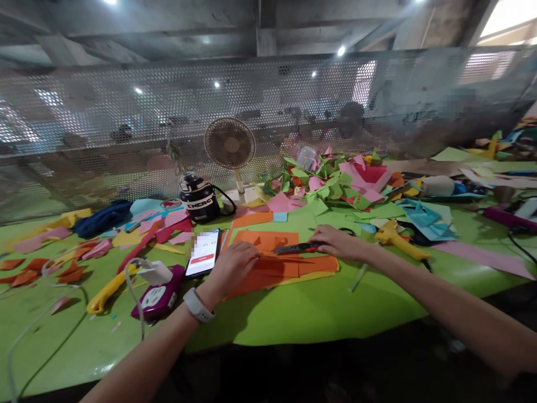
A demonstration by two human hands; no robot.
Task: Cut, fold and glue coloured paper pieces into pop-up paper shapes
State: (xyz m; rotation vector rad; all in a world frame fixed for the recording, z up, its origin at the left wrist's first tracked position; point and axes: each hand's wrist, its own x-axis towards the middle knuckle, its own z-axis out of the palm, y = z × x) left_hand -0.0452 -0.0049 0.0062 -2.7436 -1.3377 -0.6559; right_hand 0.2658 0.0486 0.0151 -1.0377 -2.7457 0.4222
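Observation:
My right hand (pixel 331 242) is closed around a dark utility knife (pixel 297 247) with a red part near the grip. The knife points left, just above a stack of orange paper (pixel 247 285) on the green table. My left hand (pixel 237 266) has its fingers bent together at the left side of the orange paper, pinching it near a raised fold. Yellow paper (pixel 302 278) shows from under the orange pieces. A dark loop, like a scissors handle (pixel 347 231), lies just behind my right hand.
Left of my hands are a lit phone (pixel 203 253), a purple power strip (pixel 157 299) and a yellow glue gun (pixel 107 294). A black bottle (pixel 199 198) and a fan (pixel 229 144) stand behind. Right are another yellow glue gun (pixel 400 242) and heaped paper scraps (pixel 339 184).

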